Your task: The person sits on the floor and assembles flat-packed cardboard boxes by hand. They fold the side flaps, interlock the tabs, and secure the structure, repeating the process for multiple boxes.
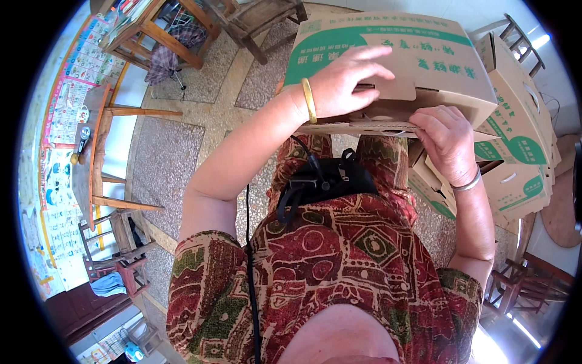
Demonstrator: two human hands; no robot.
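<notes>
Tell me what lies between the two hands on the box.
In the head view, only the cardboard box's tuck flap and its front edge lie between the left hand and right hand.

Cardboard box plain brown with green bands and green print. Stacked boxes same brown and green. Dress dark red, tan and green geometric pattern. Left bangle gold, right bangle silver. Floor speckled grey terrazzo.

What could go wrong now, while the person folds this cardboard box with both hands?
The right hand has fingers at the thin flap edge of the cardboard box; it might cut or pinch them. The left hand presses the top flap, which might crease. The box sits on the lap, unsupported, near the stack of folded boxes, so it may slip.
</notes>
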